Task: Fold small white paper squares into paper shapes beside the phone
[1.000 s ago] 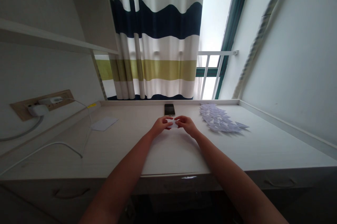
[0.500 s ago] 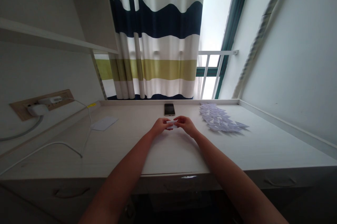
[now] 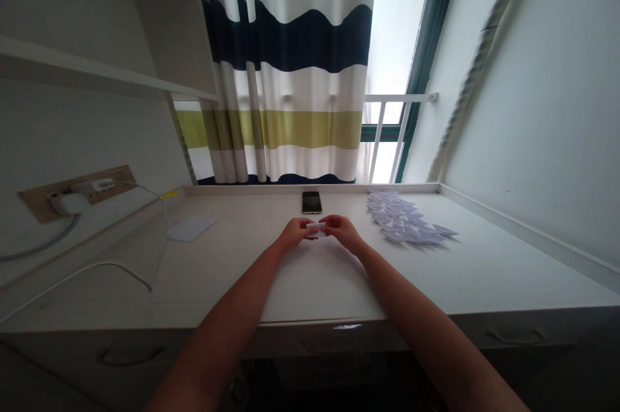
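Note:
A small piece of white paper [image 3: 316, 230] is held between my two hands, just above the desk. My left hand [image 3: 294, 233] pinches its left end, thumb on top. On the right end, the fingers of my right hand [image 3: 340, 228] are closed, thumb and index together. Parts of the paper are hidden behind the fingers. Right behind the hands a dark-screened phone [image 3: 312, 202] lies flat. To the right is a spread pile of folded white paper pieces [image 3: 404, 218] with pointed corners, overlapping each other.
Flat white paper sheets [image 3: 192, 228] lie on the left of the white desk [image 3: 232, 289]. A white cable [image 3: 109, 263] runs over the desk from plugs in a wall socket [image 3: 77, 192]. A striped curtain [image 3: 290, 89] hangs behind the desk's raised back edge.
The fingers of my right hand have shifted slightly and drawn closer together on the paper. Everything else on the desk stays in place.

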The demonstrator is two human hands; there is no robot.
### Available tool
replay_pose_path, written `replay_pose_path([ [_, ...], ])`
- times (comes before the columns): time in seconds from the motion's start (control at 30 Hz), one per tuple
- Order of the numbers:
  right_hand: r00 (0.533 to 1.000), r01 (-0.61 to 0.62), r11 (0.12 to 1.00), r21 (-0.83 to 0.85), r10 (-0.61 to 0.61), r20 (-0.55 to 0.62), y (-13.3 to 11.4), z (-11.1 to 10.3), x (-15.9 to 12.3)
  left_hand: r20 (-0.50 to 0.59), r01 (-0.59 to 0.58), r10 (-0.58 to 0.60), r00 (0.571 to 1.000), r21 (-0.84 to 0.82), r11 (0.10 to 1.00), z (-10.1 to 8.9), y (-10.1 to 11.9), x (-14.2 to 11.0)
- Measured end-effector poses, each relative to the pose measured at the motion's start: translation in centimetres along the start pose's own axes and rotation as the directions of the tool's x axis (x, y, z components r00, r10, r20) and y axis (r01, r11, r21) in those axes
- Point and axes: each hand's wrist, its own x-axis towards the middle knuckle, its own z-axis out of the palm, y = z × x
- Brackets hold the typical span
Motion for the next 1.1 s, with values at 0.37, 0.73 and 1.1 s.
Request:
replay_pose_path([
  [0.37, 0.998, -0.032, 0.997, -0.066, 0.029, -0.049, 0.3, -0.1, 0.1, 0.012, -0.02, 0.019, 1.0, 0.046, 0.999, 0.1, -0.1, 0.0],
  [0.73, 1.0, -0.018, 1.0, 0.013, 0.018, 0.01, -0.4, -0.1, -0.1, 0.033, -0.004, 0.003, 0.999, 0.016, 1.0, 0.2, 0.4, -0.3],
  [1.1, 0.998, -0.055, 0.996, 0.063, 0.054, 0.017, -0.4, 0.1, -0.3, -0.075, -0.044, 0.056, 0.996, 0.155, 0.987, 0.4, 1.1, -0.4],
])
